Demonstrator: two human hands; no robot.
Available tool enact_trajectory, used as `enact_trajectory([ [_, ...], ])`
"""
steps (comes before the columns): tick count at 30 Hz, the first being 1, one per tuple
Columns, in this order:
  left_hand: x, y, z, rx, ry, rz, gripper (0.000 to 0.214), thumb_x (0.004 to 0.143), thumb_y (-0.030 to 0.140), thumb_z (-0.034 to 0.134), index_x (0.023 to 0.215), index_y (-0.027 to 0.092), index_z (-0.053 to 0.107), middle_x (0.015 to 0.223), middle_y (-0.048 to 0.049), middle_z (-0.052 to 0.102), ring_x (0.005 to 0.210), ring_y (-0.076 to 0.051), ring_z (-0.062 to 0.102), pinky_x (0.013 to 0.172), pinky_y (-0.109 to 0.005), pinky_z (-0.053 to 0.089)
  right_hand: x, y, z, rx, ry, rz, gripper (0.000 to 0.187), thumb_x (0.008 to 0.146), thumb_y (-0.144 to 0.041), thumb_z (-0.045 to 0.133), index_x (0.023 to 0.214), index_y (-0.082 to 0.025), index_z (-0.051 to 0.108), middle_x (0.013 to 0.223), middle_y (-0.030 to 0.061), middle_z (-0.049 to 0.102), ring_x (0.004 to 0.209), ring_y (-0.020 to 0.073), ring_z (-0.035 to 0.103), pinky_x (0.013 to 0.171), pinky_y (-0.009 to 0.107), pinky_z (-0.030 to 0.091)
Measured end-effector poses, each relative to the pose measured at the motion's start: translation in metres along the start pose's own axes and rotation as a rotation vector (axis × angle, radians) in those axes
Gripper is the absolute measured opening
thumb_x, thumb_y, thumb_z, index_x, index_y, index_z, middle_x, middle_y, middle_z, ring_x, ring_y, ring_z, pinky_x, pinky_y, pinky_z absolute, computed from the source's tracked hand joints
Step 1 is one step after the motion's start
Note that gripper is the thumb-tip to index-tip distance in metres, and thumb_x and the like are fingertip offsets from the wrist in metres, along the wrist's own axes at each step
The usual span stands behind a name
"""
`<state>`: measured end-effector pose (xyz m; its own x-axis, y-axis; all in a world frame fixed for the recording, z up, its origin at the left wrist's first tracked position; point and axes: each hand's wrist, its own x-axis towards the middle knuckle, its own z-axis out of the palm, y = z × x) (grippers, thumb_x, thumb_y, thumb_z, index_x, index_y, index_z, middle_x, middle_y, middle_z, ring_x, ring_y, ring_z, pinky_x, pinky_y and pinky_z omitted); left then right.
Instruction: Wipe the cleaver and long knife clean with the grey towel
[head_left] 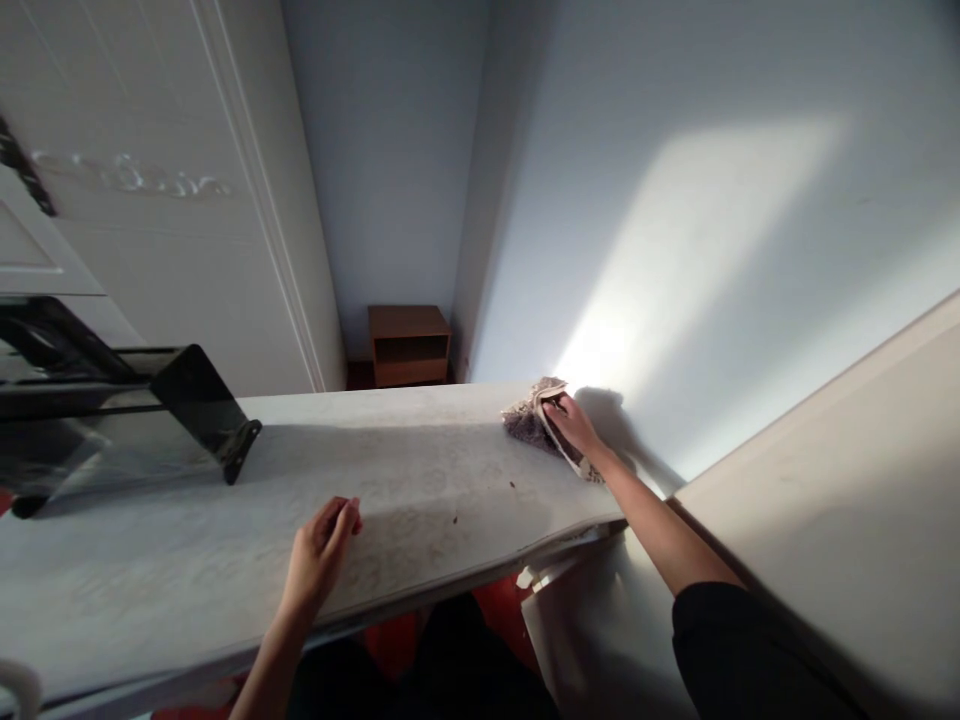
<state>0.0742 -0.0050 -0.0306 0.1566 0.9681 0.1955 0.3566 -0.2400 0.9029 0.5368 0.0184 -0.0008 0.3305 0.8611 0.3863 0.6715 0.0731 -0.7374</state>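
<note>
My right hand (574, 425) grips a brown and beige cleaning cloth (529, 428), bunched up and pressed on the light worktop (420, 470) near the wall at its far right end. Part of the cloth hangs back under my wrist. Over the middle of the worktop, my left hand (322, 550) is closed with its fingers curled in. A small pinkish-red bit shows at its fingertips, too small to name. Between the hands, two tiny dark specks (454, 520) lie on the worktop, which has brownish smudges.
At the left stands a clear-sided box with black end pieces (199, 400). Beyond the worktop, a small brown cabinet (409, 320) sits in the corner. An open drawer or door (585, 610) juts out below the right front edge. A sunlit wall (675, 250) borders the right.
</note>
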Motion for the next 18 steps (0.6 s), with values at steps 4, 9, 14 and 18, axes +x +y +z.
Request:
enact_trajectory([
  [4, -0.006, -0.002, -0.001, -0.045, 0.006, 0.004, 0.038, 0.087, 0.047, 0.046, 0.063, 0.019, 0.052, 0.059, 0.001, 0.054, 0.06, -0.013, 0.051, 0.061, -0.022, 0.04, -0.022, 0.007, 0.028, -0.358, -0.288, -0.305, 0.054, 0.082, -0.046, 0.056, 0.13, -0.021, 0.055, 0.14, 0.0122, 0.052, 0.134, 0.0319, 0.04, 0.112, 0.051, 0.026],
  [9, -0.018, -0.002, 0.0, -0.058, 0.008, 0.027, 0.038, 0.087, 0.046, 0.045, 0.062, 0.019, 0.051, 0.058, 0.001, 0.053, 0.058, -0.013, 0.05, 0.059, -0.023, 0.039, -0.038, 0.018, 0.031, -0.67, -0.262, -0.38, 0.061, 0.091, -0.044, 0.041, 0.146, -0.017, 0.034, 0.15, 0.0138, 0.04, 0.142, 0.0301, 0.027, 0.114, 0.051, 0.022],
  [14, -0.032, 0.0, 0.001, -0.006, 0.007, 0.066, 0.037, 0.086, 0.045, 0.045, 0.061, 0.019, 0.049, 0.055, 0.0022, 0.047, 0.055, -0.012, 0.045, 0.056, -0.023, 0.035, -0.057, 0.011, 0.022, -0.714, -0.132, -0.281, 0.057, 0.089, -0.04, 0.044, 0.14, -0.014, 0.042, 0.146, 0.017, 0.043, 0.139, 0.0333, 0.031, 0.111, 0.054, 0.024],
  [18, -0.032, 0.001, 0.002, -0.004, -0.003, 0.088, 0.037, 0.086, 0.045, 0.043, 0.06, 0.019, 0.048, 0.056, 0.0016, 0.049, 0.057, -0.012, 0.046, 0.058, -0.023, 0.035, -0.078, -0.016, 0.021, -0.504, 0.024, -0.243, 0.048, 0.088, -0.04, 0.046, 0.124, -0.01, 0.053, 0.136, 0.0229, 0.05, 0.132, 0.0359, 0.038, 0.108, 0.054, 0.026],
])
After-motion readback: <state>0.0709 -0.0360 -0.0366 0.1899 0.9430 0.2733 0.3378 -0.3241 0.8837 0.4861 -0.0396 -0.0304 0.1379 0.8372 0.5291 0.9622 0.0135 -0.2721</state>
